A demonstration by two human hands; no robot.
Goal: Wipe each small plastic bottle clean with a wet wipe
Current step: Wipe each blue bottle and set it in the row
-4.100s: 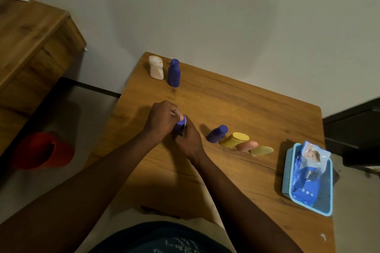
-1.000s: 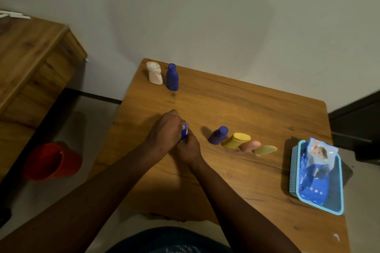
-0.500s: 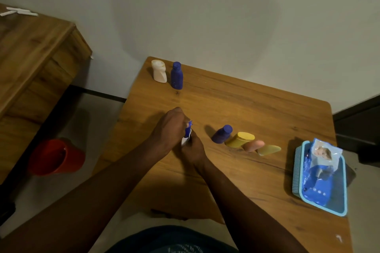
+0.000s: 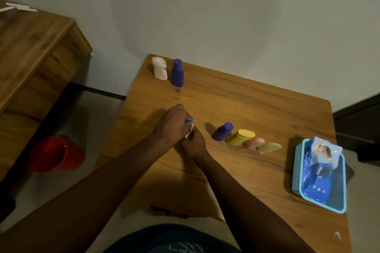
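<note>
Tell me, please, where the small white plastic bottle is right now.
In the head view, the small white plastic bottle stands upright at the far left corner of the wooden table, just left of a dark blue plastic bottle.

white bottle (image 4: 159,68), blue bottle (image 4: 177,73), yellow bottle (image 4: 240,137), pink bottle (image 4: 254,143), teal basket (image 4: 297,168), red bucket (image 4: 56,154)

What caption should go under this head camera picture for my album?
Left hand and right hand press a white wet wipe to a small blue plastic bottle above a wooden table.
</note>
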